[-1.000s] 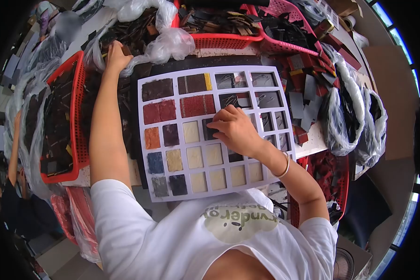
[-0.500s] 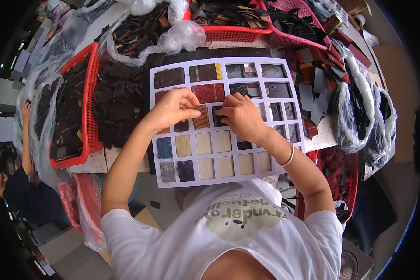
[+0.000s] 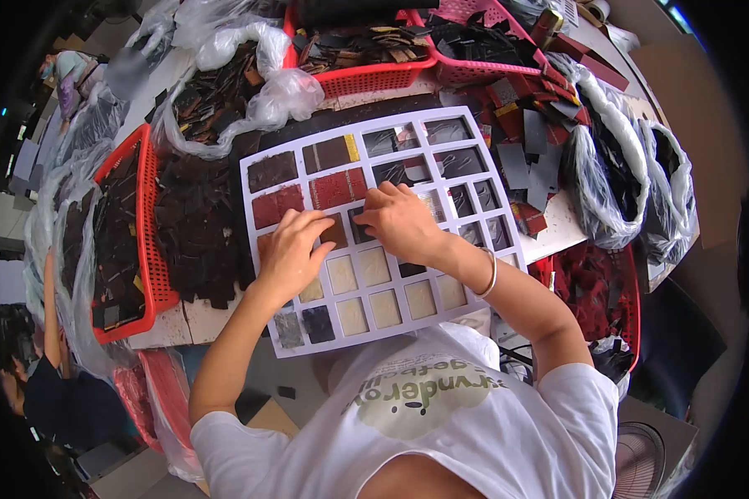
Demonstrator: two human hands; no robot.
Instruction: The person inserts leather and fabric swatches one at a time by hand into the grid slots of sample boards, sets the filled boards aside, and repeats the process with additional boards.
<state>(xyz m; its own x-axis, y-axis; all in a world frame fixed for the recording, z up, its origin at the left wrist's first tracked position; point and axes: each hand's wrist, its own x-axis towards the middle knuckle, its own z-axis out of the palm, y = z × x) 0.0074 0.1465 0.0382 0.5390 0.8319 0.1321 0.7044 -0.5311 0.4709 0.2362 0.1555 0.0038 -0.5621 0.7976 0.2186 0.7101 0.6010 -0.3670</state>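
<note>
A white board (image 3: 341, 339) with rows of square and rectangular windows lies tilted across the table edge. Dark brown, red, blue and grey pieces fill windows on its left, and several lower windows show cream. My left hand (image 3: 291, 249) presses a small brown piece (image 3: 334, 233) into a window of the third row. Beside it, my right hand (image 3: 398, 223) has its fingers bent down at a dark piece (image 3: 359, 226) in the neighbouring window. A red textured piece (image 3: 338, 188) sits just above the two hands.
Red baskets (image 3: 148, 241) and a pink basket (image 3: 491, 73) of dark pieces stand around the board. Plastic bags (image 3: 612, 179) of pieces lie on both sides. Loose grey and red pieces (image 3: 543, 170) lie at the right. Another person (image 3: 71, 403) is at the far left.
My left hand came from the pile at the upper left with a brown piece and has lowered it into a window. My right hand stays at the same part of the board.
</note>
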